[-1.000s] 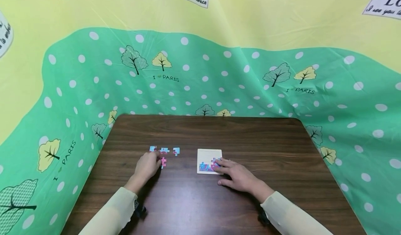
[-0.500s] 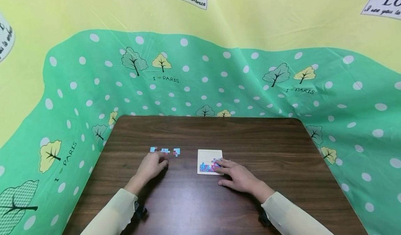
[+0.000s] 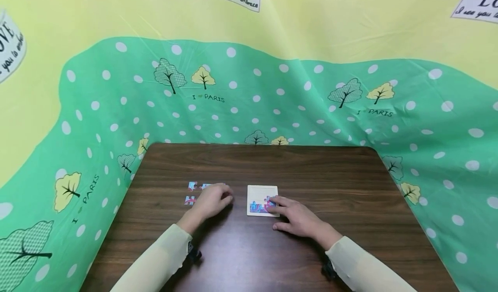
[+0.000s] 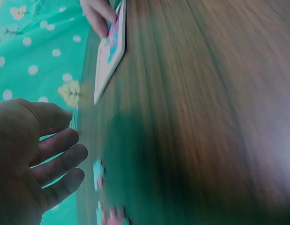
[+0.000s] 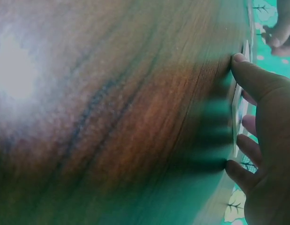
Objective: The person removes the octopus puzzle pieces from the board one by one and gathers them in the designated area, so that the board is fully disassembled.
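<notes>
Table [image 3: 319,171] (dark wood grain, glossy): white puzzle tray [image 3: 256,192] near middle, loose puzzle pieces [image 3: 189,200] to left.

The tabletop [image 3: 330,188] shows smooth wood grain with a glossy glare. The backdrop [image 3: 280,104] is creased, thin-looking cloth; the sleeves [image 3: 155,259] are matt cloth. The jigsaw tray [image 3: 256,193] looks smooth and matt, perhaps wood.

There are two hands [image 3: 212,202] [image 3: 298,217], one tray [image 3: 257,192], three or more loose pieces [image 3: 192,186] [image 3: 205,186] [image 3: 189,200].

Left hand [image 3: 211,202] near puzzle pieces [image 3: 189,200], right hand [image 3: 298,219] touching puzzle tray [image 3: 256,193]
</notes>
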{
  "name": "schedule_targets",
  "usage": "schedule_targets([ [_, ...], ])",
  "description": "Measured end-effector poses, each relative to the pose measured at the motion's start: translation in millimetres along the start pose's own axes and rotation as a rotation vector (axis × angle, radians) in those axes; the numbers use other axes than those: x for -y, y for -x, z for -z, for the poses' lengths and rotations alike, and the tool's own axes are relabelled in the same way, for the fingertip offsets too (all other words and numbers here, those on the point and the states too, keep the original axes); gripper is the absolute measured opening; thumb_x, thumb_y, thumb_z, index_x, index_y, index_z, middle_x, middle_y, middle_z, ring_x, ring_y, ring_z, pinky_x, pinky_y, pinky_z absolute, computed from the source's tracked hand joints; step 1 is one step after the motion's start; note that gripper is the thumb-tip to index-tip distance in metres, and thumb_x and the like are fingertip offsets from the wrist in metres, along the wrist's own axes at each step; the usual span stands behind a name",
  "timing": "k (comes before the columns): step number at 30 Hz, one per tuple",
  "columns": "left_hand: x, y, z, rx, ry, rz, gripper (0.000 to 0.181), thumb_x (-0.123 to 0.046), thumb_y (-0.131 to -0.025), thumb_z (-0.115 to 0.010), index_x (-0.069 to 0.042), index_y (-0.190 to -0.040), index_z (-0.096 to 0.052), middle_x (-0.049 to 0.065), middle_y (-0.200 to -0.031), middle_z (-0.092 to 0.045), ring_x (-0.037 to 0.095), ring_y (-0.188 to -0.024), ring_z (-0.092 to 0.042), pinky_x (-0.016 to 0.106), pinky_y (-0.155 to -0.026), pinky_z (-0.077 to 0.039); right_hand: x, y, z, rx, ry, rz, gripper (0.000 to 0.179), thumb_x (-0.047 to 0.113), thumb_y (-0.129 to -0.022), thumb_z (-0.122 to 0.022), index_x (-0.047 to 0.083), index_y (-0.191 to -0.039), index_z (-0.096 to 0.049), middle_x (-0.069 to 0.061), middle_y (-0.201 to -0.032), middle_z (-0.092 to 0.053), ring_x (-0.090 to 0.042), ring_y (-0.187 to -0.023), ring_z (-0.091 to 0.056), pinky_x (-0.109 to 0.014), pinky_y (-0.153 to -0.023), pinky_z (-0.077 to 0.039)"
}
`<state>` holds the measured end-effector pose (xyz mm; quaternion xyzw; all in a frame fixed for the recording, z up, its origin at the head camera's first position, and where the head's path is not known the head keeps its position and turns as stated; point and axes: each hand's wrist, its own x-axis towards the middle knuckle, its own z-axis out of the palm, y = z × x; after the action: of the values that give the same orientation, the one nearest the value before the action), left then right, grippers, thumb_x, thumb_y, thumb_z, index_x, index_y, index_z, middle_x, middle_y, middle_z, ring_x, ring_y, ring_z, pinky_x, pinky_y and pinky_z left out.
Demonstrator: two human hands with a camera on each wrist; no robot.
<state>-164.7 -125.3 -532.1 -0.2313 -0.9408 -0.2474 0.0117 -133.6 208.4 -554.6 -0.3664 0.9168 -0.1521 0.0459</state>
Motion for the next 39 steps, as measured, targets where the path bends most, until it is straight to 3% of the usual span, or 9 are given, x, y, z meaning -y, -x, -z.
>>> schedule_targets([
  [8, -36.3, -30.4, -18.6, 0.103, -0.022, -0.048, 0.016, -0.021, -0.095, -0.07, -0.013, -0.108, -0.077, 0.001, -0.1, -0.073, 0.015, -0.09, -0.067, 0.036, -0.087, -0.057, -4, 3.1, 0, -0.006, 0.006, 0.003, 0.054, 0.05, -0.093, -0.072, 0.026, -0.141, -0.064, -0.005, -0.158, -0.046, -0.03, -0.144, -0.046, -0.053, -0.111, -0.044],
  [16, -55.7, -51.9, -39.0, 0.197, -0.065, -0.051, 0.021, -0.024, -0.096, -0.068, -0.013, -0.113, -0.076, 0.001, -0.103, -0.072, 0.014, -0.09, -0.066, 0.035, -0.087, -0.057, -8, 9.6, -1, -0.024, 0.016, -0.001, 0.052, 0.049, -0.092, -0.073, 0.025, -0.139, -0.066, -0.009, -0.155, -0.049, -0.032, -0.143, -0.046, -0.053, -0.112, -0.043],
  [24, -67.5, -64.6, -47.4, 0.208, -0.125, -0.087, 0.027, -0.025, -0.095, -0.07, -0.011, -0.118, -0.076, 0.002, -0.115, -0.073, 0.019, -0.107, -0.069, 0.035, -0.096, -0.055, -8, 16.3, -2, -0.023, 0.04, 0.011, 0.054, 0.049, -0.095, -0.069, 0.024, -0.142, -0.063, -0.008, -0.157, -0.048, -0.03, -0.143, -0.048, -0.049, -0.109, -0.047],
  [29, -69.0, -66.1, -53.1, 0.238, -0.177, -0.066, 0.032, -0.03, -0.095, -0.071, -0.015, -0.122, -0.075, 0.003, -0.118, -0.07, 0.021, -0.11, -0.066, 0.036, -0.099, -0.054, -8, 17.0, -2, -0.012, 0.036, 0.017, 0.056, 0.049, -0.096, -0.067, 0.024, -0.146, -0.059, -0.007, -0.16, -0.045, -0.03, -0.146, -0.044, -0.049, -0.109, -0.047],
  [39, -73.4, -69.5, -59.8, 0.208, -0.25, -0.121, 0.024, -0.028, -0.092, -0.072, -0.017, -0.113, -0.078, 0.0, -0.104, -0.067, 0.021, -0.097, -0.065, 0.037, -0.082, -0.058, -11, 17.0, 0, 0.018, -0.018, -0.016, 0.054, 0.051, -0.097, -0.066, 0.028, -0.146, -0.059, -0.001, -0.162, -0.042, -0.024, -0.149, -0.04, -0.047, -0.111, -0.046],
])
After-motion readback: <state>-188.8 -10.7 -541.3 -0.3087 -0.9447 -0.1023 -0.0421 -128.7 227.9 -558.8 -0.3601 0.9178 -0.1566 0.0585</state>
